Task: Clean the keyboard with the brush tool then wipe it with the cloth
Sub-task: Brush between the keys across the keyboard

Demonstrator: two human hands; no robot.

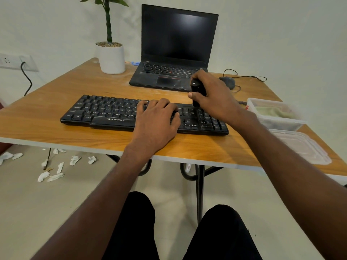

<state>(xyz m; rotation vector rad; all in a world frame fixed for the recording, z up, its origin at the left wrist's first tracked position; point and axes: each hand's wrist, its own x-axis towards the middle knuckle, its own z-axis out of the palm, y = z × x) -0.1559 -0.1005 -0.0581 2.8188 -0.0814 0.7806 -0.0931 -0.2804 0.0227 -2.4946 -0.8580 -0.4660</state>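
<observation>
Office/desk setup: laptop (174, 51), keyboard (105, 113), mouse (228, 81) on table (56, 109).

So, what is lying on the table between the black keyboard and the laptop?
In the head view, only bare wood of the table shows between keyboard and laptop; at right, the right hand holding the brush tool hides part.

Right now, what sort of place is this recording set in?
Probably a plain room set up as a desk workspace: a folding wooden table against a bare wall, holding an open laptop, a separate keyboard and a wired mouse.

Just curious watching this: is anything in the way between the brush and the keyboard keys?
Nothing visible. The right hand grips the brush tool directly over the keyboard; the left hand rests beside it.
</observation>
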